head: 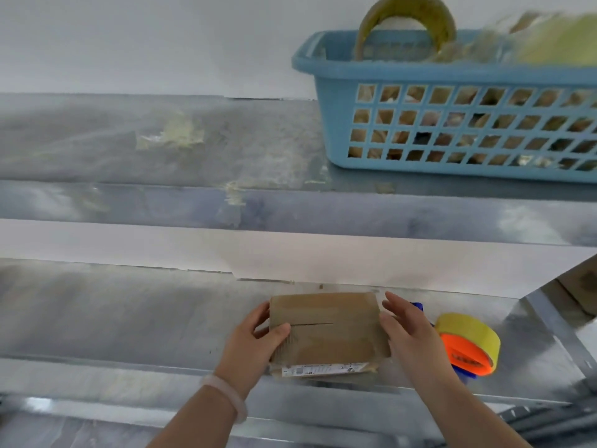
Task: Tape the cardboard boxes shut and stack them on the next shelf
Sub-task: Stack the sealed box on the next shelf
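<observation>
A small flat cardboard box (329,331) with a white label on its near edge lies on the lower metal shelf (129,318). My left hand (255,341) grips its left side, thumb on top and fingers curled round the edge. My right hand (407,328) is at the box's right side with straight fingers, touching or just off the edge. A yellow tape roll on an orange-and-blue dispenser (468,344) sits on the same shelf just right of my right hand.
The upper metal shelf (161,150) carries a blue plastic basket (452,124) at the right, filled with crumpled material and a tape roll (407,24) standing on top. A white wall is behind. A shelf upright (562,331) slants at far right.
</observation>
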